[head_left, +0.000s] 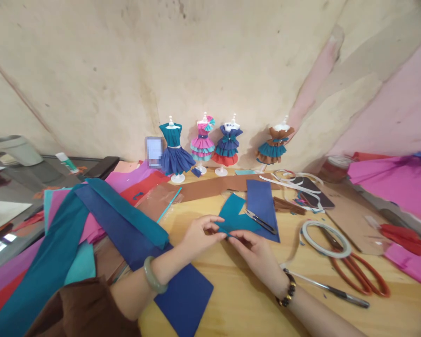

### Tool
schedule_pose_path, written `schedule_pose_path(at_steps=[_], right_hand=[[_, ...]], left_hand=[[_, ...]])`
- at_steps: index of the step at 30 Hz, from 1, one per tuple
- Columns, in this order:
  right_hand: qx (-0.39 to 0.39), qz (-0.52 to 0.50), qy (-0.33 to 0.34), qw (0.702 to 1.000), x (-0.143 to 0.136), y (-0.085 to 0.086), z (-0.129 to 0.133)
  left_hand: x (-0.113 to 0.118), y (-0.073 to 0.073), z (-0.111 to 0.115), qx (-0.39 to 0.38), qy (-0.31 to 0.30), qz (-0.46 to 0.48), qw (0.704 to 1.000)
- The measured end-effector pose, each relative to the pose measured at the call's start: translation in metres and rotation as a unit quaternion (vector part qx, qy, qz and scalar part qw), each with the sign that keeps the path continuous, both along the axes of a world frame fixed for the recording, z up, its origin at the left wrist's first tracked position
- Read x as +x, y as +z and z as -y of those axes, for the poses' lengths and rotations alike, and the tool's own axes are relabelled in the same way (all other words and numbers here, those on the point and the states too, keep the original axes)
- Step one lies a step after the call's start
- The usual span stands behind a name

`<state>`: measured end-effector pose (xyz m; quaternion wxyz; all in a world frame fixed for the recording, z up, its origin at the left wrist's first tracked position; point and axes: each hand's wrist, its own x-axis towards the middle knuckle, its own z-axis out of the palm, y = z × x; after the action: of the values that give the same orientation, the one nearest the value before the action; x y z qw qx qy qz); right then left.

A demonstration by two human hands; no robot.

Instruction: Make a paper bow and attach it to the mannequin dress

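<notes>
At the near side of the wooden table (228, 309), I see dark blue paper (187, 302) beneath the left forearm. Just beyond, the hands nearly meet: the right hand (250, 250) pinches a small dark piece (228, 237) at the teal paper's (233, 208) near edge; the left hand (201, 234) has its thumb against it, its grip unclear to me. I judge this to be fine shaping, calling for steady fingertips next. Beyond, snips (261, 222) lie across the teal; farther off stand four dressed miniature forms (177, 159).
</notes>
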<state>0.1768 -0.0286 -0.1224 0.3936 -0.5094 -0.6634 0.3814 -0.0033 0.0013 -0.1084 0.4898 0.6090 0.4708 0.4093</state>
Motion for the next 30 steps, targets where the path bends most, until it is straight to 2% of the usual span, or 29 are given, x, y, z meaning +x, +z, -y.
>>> schedule_pose_path(at_steps=[6, 10, 19, 24, 30], right_hand=[[-0.036, -0.031, -0.035, 0.998, 0.0, -0.002, -0.004], [-0.047, -0.049, -0.04, 0.997, -0.001, -0.001, -0.005], [0.004, -0.012, -0.017, 1.0, -0.002, -0.002, -0.004], [-0.001, -0.023, -0.018, 1.0, 0.0, -0.004, -0.004], [-0.027, -0.049, -0.035, 0.998, 0.001, -0.007, -0.005]], left_hand=[[-0.007, -0.004, -0.009, -0.033, 0.005, 0.068, 0.997], [-0.009, -0.007, -0.011, -0.028, -0.001, 0.104, 0.994], [-0.006, -0.012, -0.007, 0.001, -0.06, -0.062, 0.996], [-0.01, -0.015, -0.01, 0.003, -0.054, -0.052, 0.997], [-0.013, -0.012, -0.013, -0.025, -0.053, 0.014, 0.998]])
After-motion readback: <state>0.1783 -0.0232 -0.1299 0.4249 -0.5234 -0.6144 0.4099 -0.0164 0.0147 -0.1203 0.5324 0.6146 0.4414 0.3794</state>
